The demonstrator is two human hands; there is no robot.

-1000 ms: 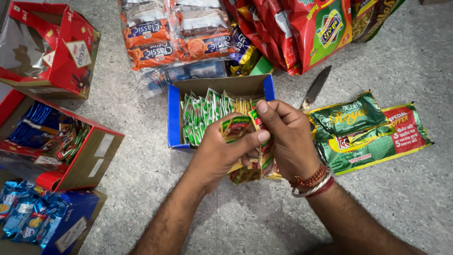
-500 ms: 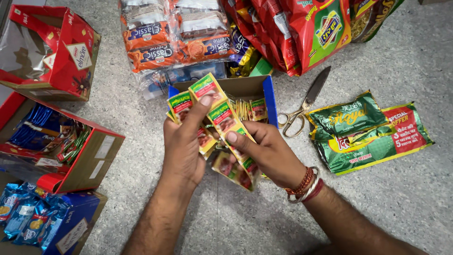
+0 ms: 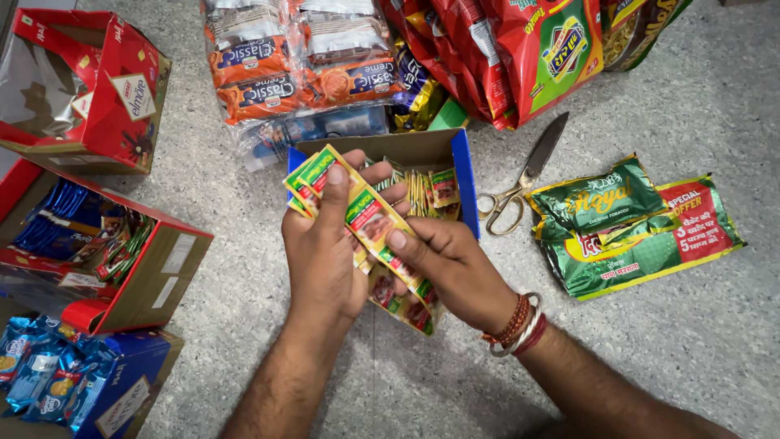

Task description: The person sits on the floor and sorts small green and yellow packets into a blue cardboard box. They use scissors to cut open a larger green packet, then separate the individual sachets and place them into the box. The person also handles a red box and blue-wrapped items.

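My left hand grips the upper end of a strip of small yellow, green and red sachets, thumb pressed on top. My right hand pinches the same strip lower down, and its tail hangs below my fingers. Both hands hover over an open blue cardboard box on the floor, which holds several more sachets standing on edge.
Scissors lie right of the box, beside flattened green and red wrappers. Biscuit packs and red snack bags lie behind. Red cartons and a blue biscuit box stand at left.
My hands lifted the sachet strip out of the box and spread it; since half a second ago they shifted slightly, the strip now stretched diagonally between them.
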